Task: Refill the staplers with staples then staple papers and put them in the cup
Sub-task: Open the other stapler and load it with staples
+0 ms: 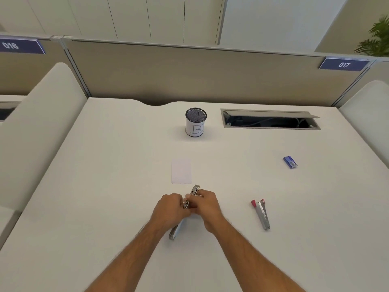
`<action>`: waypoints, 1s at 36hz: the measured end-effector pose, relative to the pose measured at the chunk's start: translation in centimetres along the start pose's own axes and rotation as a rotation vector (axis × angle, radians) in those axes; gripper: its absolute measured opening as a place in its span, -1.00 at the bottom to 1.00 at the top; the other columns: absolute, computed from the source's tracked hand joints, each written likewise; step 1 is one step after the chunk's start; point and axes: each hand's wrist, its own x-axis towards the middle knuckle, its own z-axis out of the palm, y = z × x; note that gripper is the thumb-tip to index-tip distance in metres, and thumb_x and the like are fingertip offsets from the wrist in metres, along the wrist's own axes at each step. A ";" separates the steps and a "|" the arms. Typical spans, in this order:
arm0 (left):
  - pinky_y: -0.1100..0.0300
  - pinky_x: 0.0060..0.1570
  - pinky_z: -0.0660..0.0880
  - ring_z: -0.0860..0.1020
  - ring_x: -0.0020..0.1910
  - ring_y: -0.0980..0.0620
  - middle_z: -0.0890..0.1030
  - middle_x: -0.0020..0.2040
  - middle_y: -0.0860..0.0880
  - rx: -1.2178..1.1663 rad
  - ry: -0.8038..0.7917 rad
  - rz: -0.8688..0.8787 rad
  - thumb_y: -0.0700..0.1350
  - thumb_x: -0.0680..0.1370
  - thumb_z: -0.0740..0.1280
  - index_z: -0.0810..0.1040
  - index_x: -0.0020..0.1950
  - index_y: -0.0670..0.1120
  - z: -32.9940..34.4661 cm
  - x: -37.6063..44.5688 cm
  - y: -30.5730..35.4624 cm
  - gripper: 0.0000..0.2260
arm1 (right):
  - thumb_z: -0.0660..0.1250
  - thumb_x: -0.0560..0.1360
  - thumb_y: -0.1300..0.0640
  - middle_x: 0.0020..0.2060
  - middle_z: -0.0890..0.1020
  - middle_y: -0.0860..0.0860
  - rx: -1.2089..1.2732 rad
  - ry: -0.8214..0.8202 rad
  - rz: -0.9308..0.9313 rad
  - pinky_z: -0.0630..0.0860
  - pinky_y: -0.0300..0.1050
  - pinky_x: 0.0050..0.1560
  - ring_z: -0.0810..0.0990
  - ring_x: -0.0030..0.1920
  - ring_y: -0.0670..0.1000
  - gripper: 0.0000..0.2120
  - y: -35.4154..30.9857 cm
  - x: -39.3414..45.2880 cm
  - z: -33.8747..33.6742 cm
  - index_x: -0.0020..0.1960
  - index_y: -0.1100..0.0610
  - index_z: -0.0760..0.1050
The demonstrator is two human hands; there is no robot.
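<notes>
Metal stapler (195,189): low over worktop (105,186), centre-front, btwn both grips. Silver nose pokes out past the fingers, rear end shows under left wrist. Looks hinged open, but the magazine is hidden.
left grip (168,209): clenched round its mid-body.
right grip (207,207): curled onto it from the other side, near the top arm. Can't tell if it also pinches a staple strip.
red stapler (262,213): flat on worktop to the right, well apart, arm splayed open, nothing touching it.
staple box (290,162): blue, far right, well apart from both staplers.
cup (195,122): mesh w/ "B" label, upright at the back. Contents: can't tell.
paper (181,171): small white sheet flat on worktop just beyond the grips, not in cup.
step: prob. refill stage on the held one. Pic fits either seating staples or snapping it closed.
next needs: steady hold w/ left, fine fingertip work w/ right along the magazine. Mind the spring & pinched skin.
</notes>
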 end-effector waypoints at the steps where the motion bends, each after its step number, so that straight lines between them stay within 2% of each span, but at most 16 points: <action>1: 0.19 -0.40 0.29 0.37 -0.43 0.05 0.45 -0.39 0.05 -0.008 -0.002 0.001 -0.03 0.35 0.41 0.37 -0.32 -0.04 -0.1 -0.2 0.3 -0.78 | 0.44 0.51 0.25 -0.10 0.72 0.31 0.045 -0.024 -0.006 0.69 0.09 -0.07 0.73 -0.09 0.26 -0.86 -0.2 -0.1 -0.1 -0.08 0.33 0.56; 3: 0.19 -0.37 0.34 0.43 -0.41 0.05 0.50 -0.36 0.05 -0.040 -0.008 0.000 -0.02 0.37 0.41 0.41 -0.28 -0.04 -0.5 -0.6 0.8 -0.80 | 0.43 0.52 0.26 -0.08 0.72 0.32 0.107 -0.061 -0.029 0.66 0.01 -0.13 0.72 -0.11 0.23 -0.83 -0.8 -0.4 -0.5 -0.02 0.39 0.56; 6: 0.09 -0.29 0.49 0.59 -0.34 -0.03 0.66 -0.28 -0.02 -0.151 -0.042 -0.023 -0.06 0.39 0.43 0.50 -0.14 -0.12 -1.4 -1.2 1.7 -0.81 | 0.43 0.55 0.27 -0.08 0.71 0.28 0.195 -0.101 -0.047 0.65 0.00 -0.08 0.71 -0.12 0.23 -0.77 -2.0 -0.7 -1.1 0.10 0.42 0.56; 8: 0.13 -0.36 0.52 0.64 -0.38 -0.03 0.73 -0.29 -0.09 -0.315 -0.127 -0.043 -0.10 0.41 0.45 0.51 -0.04 -0.17 -2.3 -1.5 2.3 -0.77 | 0.42 0.56 0.27 -0.13 0.68 0.23 0.271 -0.119 -0.054 0.65 -0.01 -0.07 0.68 -0.14 0.20 -0.77 -2.5 -0.7 -1.4 0.14 0.40 0.57; 10: 0.24 -0.45 0.41 0.53 -0.48 0.03 0.72 -0.32 -0.11 -0.469 -0.210 -0.069 -0.12 0.43 0.49 0.48 -0.03 -0.14 -3.5 -1.7 2.8 -0.76 | 0.39 0.58 0.26 -0.16 0.66 0.17 0.337 -0.130 -0.059 0.64 -0.05 -0.10 0.67 -0.17 0.14 -0.79 -2.8 -0.7 -1.7 0.17 0.36 0.59; 12: 0.26 -0.45 0.38 0.48 -0.47 0.06 0.70 -0.30 -0.12 -0.575 -0.268 -0.092 -0.11 0.46 0.52 0.48 -0.06 -0.09 -4.7 -1.6 3.2 -0.77 | 0.36 0.61 0.26 -0.16 0.64 0.14 0.368 -0.142 -0.068 0.63 -0.07 -0.11 0.66 -0.20 0.10 -0.82 -2.9 -0.7 -2.0 0.16 0.32 0.62; 15: 0.26 -0.41 0.48 0.52 -0.42 0.05 0.68 -0.23 -0.16 -0.744 -0.368 -0.117 -0.04 0.53 0.49 0.57 -0.08 -0.09 -6.3 -1.4 3.6 -0.83 | 0.35 0.62 0.22 -0.13 0.64 0.16 0.335 -0.147 -0.084 0.64 -0.07 -0.04 0.66 -0.16 0.11 -0.80 -2.9 -0.8 -2.3 0.12 0.35 0.62; 18: 0.18 -0.28 0.63 0.64 -0.31 -0.03 0.70 -0.12 -0.26 -0.927 -0.397 -0.120 0.01 0.54 0.50 0.64 -0.03 -0.17 -7.3 -1.3 3.8 -0.76 | 0.34 0.63 0.18 -0.13 0.64 0.16 0.268 -0.154 -0.108 0.63 -0.04 0.01 0.63 -0.12 0.12 -0.79 -2.8 -1.1 -2.5 0.08 0.34 0.64; 20: 0.15 -0.19 0.66 0.69 -0.21 -0.08 0.71 -0.09 -0.28 -0.925 -0.344 -0.063 -0.06 0.51 0.54 0.66 0.01 -0.23 -7.4 -1.2 3.6 -0.75 | 0.32 0.65 0.16 -0.13 0.67 0.15 0.234 -0.164 -0.119 0.63 -0.06 0.00 0.64 -0.12 0.08 -0.79 -2.7 -1.3 -2.5 0.09 0.27 0.67; 22: 0.12 -0.15 0.67 0.69 -0.22 -0.08 0.71 -0.12 -0.29 -0.836 -0.219 0.012 -0.20 0.53 0.52 0.65 0.06 -0.28 -6.8 -1.0 3.3 -0.81 | 0.29 0.67 0.15 -0.09 0.70 0.15 0.211 -0.176 -0.119 0.62 -0.09 -0.02 0.67 -0.11 0.06 -0.78 -2.7 -1.6 -2.5 0.09 0.22 0.69; 25: 0.08 -0.13 0.68 0.67 -0.25 -0.05 0.72 -0.19 -0.22 -0.690 -0.044 0.133 -0.25 0.60 0.42 0.68 0.05 -0.19 -5.6 -0.9 2.9 -0.94 | 0.24 0.68 0.19 -0.04 0.70 0.15 0.192 -0.175 -0.115 0.61 -0.09 -0.04 0.65 -0.09 0.06 -0.76 -2.8 -1.8 -2.4 0.11 0.18 0.70; 28: 0.14 -0.16 0.64 0.66 -0.25 0.00 0.72 -0.21 -0.10 -0.611 0.049 0.211 -0.22 0.62 0.39 0.70 0.11 -0.08 -4.6 -0.8 2.3 -0.88 | 0.25 0.68 0.20 -0.03 0.71 0.14 0.187 -0.168 -0.144 0.61 -0.07 -0.05 0.65 -0.08 0.08 -0.76 -2.8 -2.1 -2.6 0.11 0.15 0.70; 33: 0.09 -0.03 0.63 0.63 -0.22 0.05 0.68 -0.15 0.00 -0.578 0.084 0.265 -0.17 0.68 0.32 0.65 0.28 0.06 -3.7 -0.5 1.0 -0.76 | 0.29 0.65 0.22 -0.01 0.71 0.20 0.168 -0.172 -0.184 0.62 0.00 -0.08 0.71 -0.06 0.20 -0.80 -2.9 -2.3 -3.1 0.18 0.17 0.67; 36: 0.22 -0.02 0.58 0.63 -0.19 0.12 0.70 -0.05 0.10 -0.569 0.030 0.315 -0.18 0.65 0.36 0.62 0.32 0.19 -3.9 -0.3 0.3 -0.67 | 0.30 0.65 0.21 -0.09 0.71 0.16 0.092 -0.203 -0.204 0.60 -0.02 -0.18 0.71 -0.13 0.19 -0.80 -3.2 -2.5 -3.4 0.18 0.17 0.67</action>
